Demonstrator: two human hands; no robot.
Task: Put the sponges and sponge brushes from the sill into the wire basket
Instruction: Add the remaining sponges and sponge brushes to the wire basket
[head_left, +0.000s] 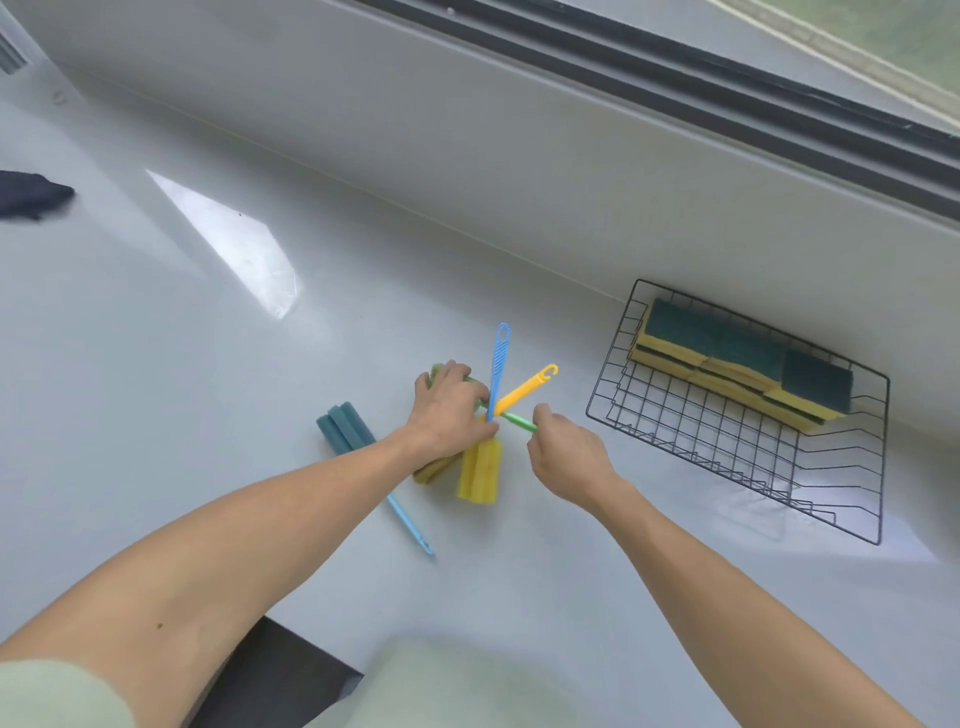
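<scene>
Yellow-and-green scrub sponges (737, 364) sit stacked in the black wire basket (649, 431) on the pale sill (156, 364), while the left hand (449, 410) clutches crossed sponge brushes (480, 467) and the right hand (566, 457) pinches a green handle (519, 420).

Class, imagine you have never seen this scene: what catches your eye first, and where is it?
First, the crossed bright handles mid-sill: a blue handle, a yellow handle and a green handle, gathered between the left hand and the right hand. Next, to the right, the black wire basket, with green-topped yellow sponges stacked along its far side.
</scene>
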